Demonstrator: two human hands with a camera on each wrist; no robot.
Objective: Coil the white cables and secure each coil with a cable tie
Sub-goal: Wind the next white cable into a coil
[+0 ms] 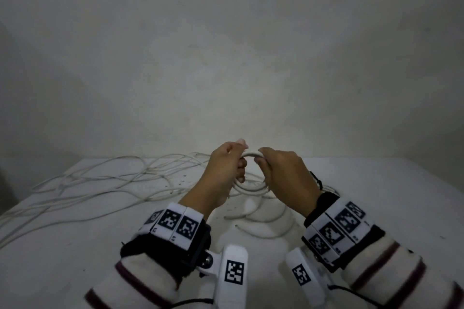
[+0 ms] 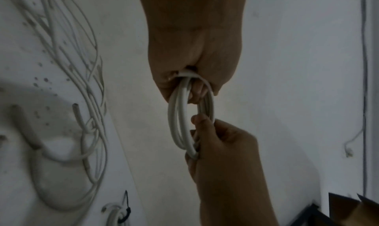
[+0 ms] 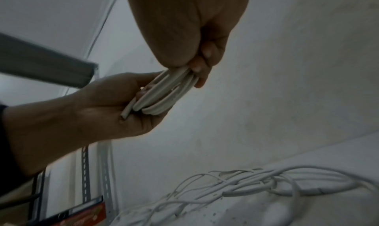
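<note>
From the head view, the left hand (image 1: pixel 226 165) and the right hand (image 1: pixel 283 170) meet above the middle of the white table (image 1: pixel 75 258), each closed around opposite sides of a small coil (image 1: pixel 252 154) of white cable held in the air. More loops of the same cable (image 1: pixel 253 189) hang below the hands and lie on the table. A loose tangle of white cables (image 1: pixel 105 180) spreads across the table to the left, well apart from the hands.

In the left wrist view, the left hand (image 2: pixel 194 51) grips the top of the coil (image 2: pixel 180 116) with curled fingers, and the right hand (image 2: pixel 223 150) pinches its lower side between thumb and fingers. The coil shows several turns lying together. On the table at the lower left sits a finished coil (image 2: pixel 113 215) with a black cable tie (image 2: pixel 126 211) around it.

In the right wrist view, the right hand (image 3: pixel 184 34) clamps the turns of the coil (image 3: pixel 164 91) from above, while the left hand (image 3: pixel 115 106) cups them from below. A cut cable end (image 3: pixel 126 112) sticks out against the left palm. The tangle (image 3: pixel 246 189) lies on the table beneath.
</note>
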